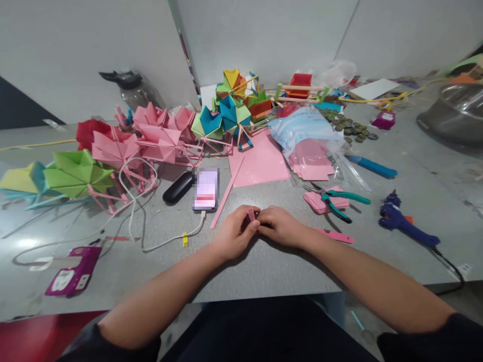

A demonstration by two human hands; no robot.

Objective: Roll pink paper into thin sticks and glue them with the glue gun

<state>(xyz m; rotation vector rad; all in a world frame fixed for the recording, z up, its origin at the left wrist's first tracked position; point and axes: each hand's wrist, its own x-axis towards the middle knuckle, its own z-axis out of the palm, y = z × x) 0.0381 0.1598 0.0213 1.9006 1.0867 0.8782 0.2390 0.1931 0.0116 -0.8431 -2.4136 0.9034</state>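
Note:
Between the fingertips of my left hand (238,232) is a small folded pink paper strip (251,215), pinched by thumb and fingers. My right hand (281,226) meets it from the other side, its curled fingers closed at the strip's end; its grip is partly hidden. A long pink paper strip (226,196) lies on the table to the left of my hands. Right of them, green-handled pliers (337,203) rest on a stack of pink paper pieces (317,202). A pink cutter knife (337,236) lies by my right wrist.
Folded paper models (81,173) line the left and back. A phone (206,188) on a white cable lies beside a black case (178,188). To the right are a blue glue gun (407,223), a blue cutter (373,166) and a plastic bag (302,130). A purple power strip (73,271) sits front left.

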